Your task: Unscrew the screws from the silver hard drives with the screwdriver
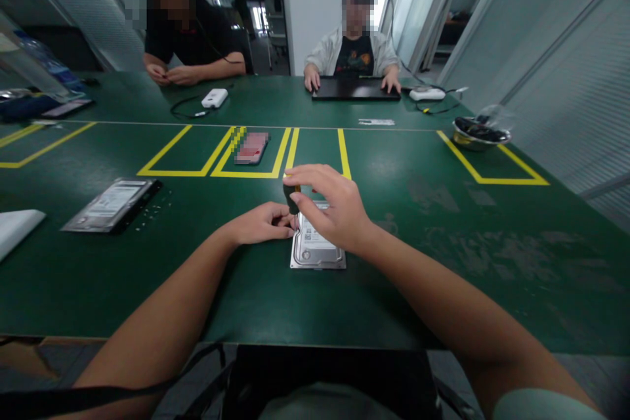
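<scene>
A silver hard drive lies flat on the green table in front of me, its label facing up. My right hand is above the drive, fingers wrapped round the dark handle of a screwdriver. The tool stands nearly upright over the drive's left edge; its tip is hard to make out. Beside that same edge is my left hand, fingers closed near the screwdriver's shaft; what they pinch, if anything, is hidden.
Another drive lies at left beside scattered small screws. A phone rests within yellow tape. A metal bowl of dark items stands at back right. Two people sit opposite, one with hands on a black panel.
</scene>
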